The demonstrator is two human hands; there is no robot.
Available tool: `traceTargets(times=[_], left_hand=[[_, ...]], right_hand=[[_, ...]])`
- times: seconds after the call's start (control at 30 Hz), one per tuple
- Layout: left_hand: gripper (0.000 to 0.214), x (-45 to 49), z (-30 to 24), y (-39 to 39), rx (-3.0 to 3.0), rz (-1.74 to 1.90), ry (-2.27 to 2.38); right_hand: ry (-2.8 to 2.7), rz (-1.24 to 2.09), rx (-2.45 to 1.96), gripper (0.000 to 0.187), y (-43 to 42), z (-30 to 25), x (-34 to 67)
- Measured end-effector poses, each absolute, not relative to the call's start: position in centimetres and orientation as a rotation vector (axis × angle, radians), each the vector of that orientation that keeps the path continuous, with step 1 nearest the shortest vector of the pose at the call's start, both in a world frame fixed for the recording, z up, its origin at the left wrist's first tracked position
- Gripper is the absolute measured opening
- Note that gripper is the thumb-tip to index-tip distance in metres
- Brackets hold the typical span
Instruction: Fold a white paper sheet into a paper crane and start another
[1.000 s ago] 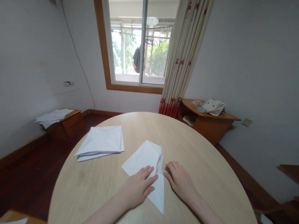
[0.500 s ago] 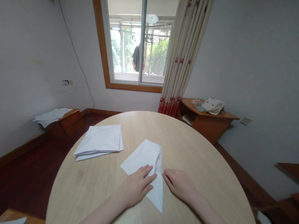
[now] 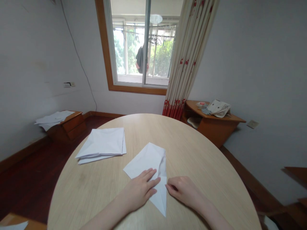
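A white sheet of paper [image 3: 148, 159], folded with a pointed near end, lies on the round wooden table [image 3: 196, 159] in front of me. My left hand [image 3: 139, 190] rests flat on the paper's near part, fingers stretched out toward the crease. My right hand [image 3: 183, 190] sits just right of the folded edge, fingers curled, fingertips touching the paper's right edge.
A stack of white folded sheets [image 3: 103, 145] lies on the table's far left. A low wooden cabinet [image 3: 69, 124] with papers stands at the left wall. A corner shelf [image 3: 213, 123] with a bag is at the right, beside a curtain [image 3: 187, 57] and window.
My right hand has slid back toward me along the paper's right edge and its fingers have curled. The left hand has stayed pressed on the paper.
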State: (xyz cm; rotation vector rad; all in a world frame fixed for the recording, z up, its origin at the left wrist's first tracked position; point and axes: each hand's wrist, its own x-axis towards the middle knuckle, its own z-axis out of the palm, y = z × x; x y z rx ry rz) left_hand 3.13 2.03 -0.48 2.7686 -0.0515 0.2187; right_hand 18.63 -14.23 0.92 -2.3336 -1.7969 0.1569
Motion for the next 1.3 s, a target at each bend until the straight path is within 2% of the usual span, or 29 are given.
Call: traceTargets(times=[0.77, 1.3], left_hand=[[0.043, 3.1, 0.2, 2.0, 2.777, 0.172, -0.036], [0.043, 3.1, 0.0, 2.0, 2.745, 0.16, -0.021]], right_hand=[[-1.798, 0.343, -2.293, 0.022, -14.8, 1.6, 17.0], [-1.87, 0.34, -2.294, 0.025, -15.3, 2.4, 15.7]])
